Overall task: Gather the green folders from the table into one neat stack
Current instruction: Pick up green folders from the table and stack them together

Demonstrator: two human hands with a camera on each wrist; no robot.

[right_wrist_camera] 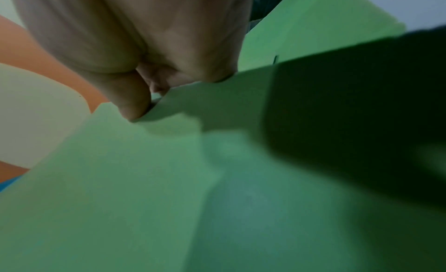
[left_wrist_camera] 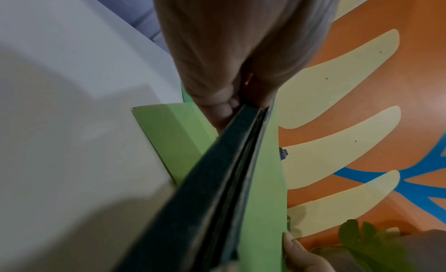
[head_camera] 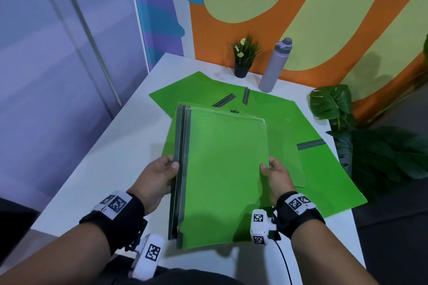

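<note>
I hold a stack of green folders (head_camera: 222, 173) with dark grey spines above the white table (head_camera: 111, 155). My left hand (head_camera: 159, 176) grips the spine side, thumb on top; the left wrist view shows the dark spines (left_wrist_camera: 217, 190) running from my fingers. My right hand (head_camera: 274, 176) pinches the stack's open right edge (right_wrist_camera: 217, 96). Several more green folders lie spread on the table behind and right of the stack: one at the back left (head_camera: 185, 90), one at the back right (head_camera: 284, 118), one at the right edge (head_camera: 324, 180).
A small potted plant (head_camera: 243, 58) and a grey water bottle (head_camera: 274, 65) stand at the table's far edge against the painted wall. A large leafy plant (head_camera: 361, 136) stands off the table's right side. Bare table surface lies left of the folders.
</note>
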